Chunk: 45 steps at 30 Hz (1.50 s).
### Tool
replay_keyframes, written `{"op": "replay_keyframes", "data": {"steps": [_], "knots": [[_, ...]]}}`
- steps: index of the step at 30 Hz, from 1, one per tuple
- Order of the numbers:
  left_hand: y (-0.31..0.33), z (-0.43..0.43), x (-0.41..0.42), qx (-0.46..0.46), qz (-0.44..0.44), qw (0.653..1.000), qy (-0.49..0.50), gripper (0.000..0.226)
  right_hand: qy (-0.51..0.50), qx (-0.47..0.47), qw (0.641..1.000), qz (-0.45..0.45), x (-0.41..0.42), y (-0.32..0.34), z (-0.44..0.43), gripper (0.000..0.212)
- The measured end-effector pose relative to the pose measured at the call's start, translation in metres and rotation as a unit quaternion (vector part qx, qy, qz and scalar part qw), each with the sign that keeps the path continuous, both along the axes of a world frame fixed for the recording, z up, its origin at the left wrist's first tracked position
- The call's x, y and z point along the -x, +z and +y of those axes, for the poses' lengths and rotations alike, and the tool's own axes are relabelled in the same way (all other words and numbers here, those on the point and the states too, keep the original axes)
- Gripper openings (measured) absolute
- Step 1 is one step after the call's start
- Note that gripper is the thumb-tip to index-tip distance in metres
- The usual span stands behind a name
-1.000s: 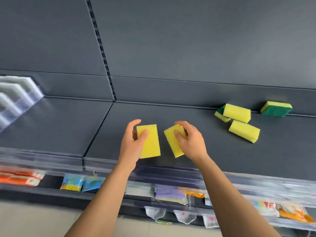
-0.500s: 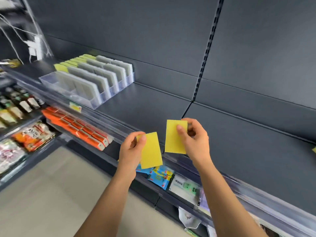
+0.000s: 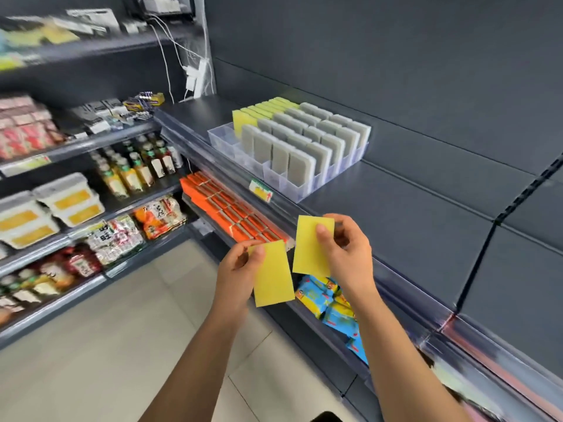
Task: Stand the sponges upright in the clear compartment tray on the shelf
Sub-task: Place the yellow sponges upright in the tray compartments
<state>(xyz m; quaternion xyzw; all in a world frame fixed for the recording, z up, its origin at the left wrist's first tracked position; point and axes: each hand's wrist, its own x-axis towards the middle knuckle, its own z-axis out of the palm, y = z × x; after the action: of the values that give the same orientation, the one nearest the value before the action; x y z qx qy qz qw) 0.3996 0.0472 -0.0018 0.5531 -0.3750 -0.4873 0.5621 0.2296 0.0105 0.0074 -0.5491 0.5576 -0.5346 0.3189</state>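
Observation:
My left hand [image 3: 236, 271] grips a yellow sponge [image 3: 272, 274] by its top left corner, its flat yellow face toward me. My right hand [image 3: 347, 251] pinches a second yellow sponge [image 3: 310, 245] at its right edge, just right of the first. Both are held in front of the shelf's front rail, below and nearer than the clear compartment tray [image 3: 275, 175]. The tray stands on the dark shelf [image 3: 396, 214] with several grey sponges [image 3: 300, 164] upright in rows and a row of yellow sponges [image 3: 245, 118] along its far left side. Its front left compartments look bare.
A clear price rail [image 3: 274, 202] runs along the shelf's front edge. Orange packets [image 3: 231, 208] and blue snack bags [image 3: 329, 303] fill the shelf below. To the left stand shelves with bottles [image 3: 137, 166], tubs and packets. White cables [image 3: 195, 74] hang in the back corner.
The view has swung further left and the tray now lies closer, ahead of my hands. Both hands still carry their yellow sponges, now nearer the tray.

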Motion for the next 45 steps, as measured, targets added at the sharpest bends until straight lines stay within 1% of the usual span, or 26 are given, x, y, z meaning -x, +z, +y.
{"op": "replay_keyframes", "data": {"steps": [8, 11, 15, 22, 28, 34, 38, 42, 45], "knots": [[-0.002, -0.054, -0.071, -0.003, 0.001, 0.999, 0.054, 0.006, 0.059, -0.007, 0.998, -0.001, -0.077, 0.003, -0.070, 0.006], [-0.003, -0.085, -0.094, -0.011, 0.005, 0.997, 0.070, 0.008, 0.076, -0.002, 0.997, 0.003, -0.103, 0.002, -0.104, 0.007], [-0.001, -0.133, -0.123, -0.006, 0.014, 0.997, 0.078, 0.007, 0.095, 0.005, 0.995, -0.014, -0.134, 0.007, -0.154, 0.008], [0.013, -0.223, -0.169, 0.016, -0.010, 0.998, 0.059, 0.013, 0.083, 0.023, 0.996, 0.003, -0.178, 0.018, -0.239, 0.011], [0.020, -0.282, -0.192, 0.018, -0.008, 0.999, 0.045, 0.010, 0.066, 0.032, 0.997, 0.038, -0.199, 0.028, -0.289, 0.012], [0.022, -0.349, -0.217, 0.015, 0.002, 1.000, -0.011, 0.011, 0.020, 0.051, 0.997, 0.045, -0.216, 0.030, -0.339, 0.013], [0.025, -0.402, -0.236, 0.013, 0.000, 0.997, -0.076, 0.011, -0.035, 0.052, 0.995, 0.078, -0.230, 0.035, -0.374, 0.013], [0.031, -0.459, -0.253, 0.021, -0.038, 0.988, -0.151, 0.013, -0.083, 0.036, 0.990, 0.111, -0.245, 0.042, -0.406, 0.014], [0.036, -0.494, -0.259, 0.036, -0.063, 0.976, -0.205, 0.015, -0.113, 0.002, 0.986, 0.124, -0.247, 0.047, -0.420, 0.015]]}}
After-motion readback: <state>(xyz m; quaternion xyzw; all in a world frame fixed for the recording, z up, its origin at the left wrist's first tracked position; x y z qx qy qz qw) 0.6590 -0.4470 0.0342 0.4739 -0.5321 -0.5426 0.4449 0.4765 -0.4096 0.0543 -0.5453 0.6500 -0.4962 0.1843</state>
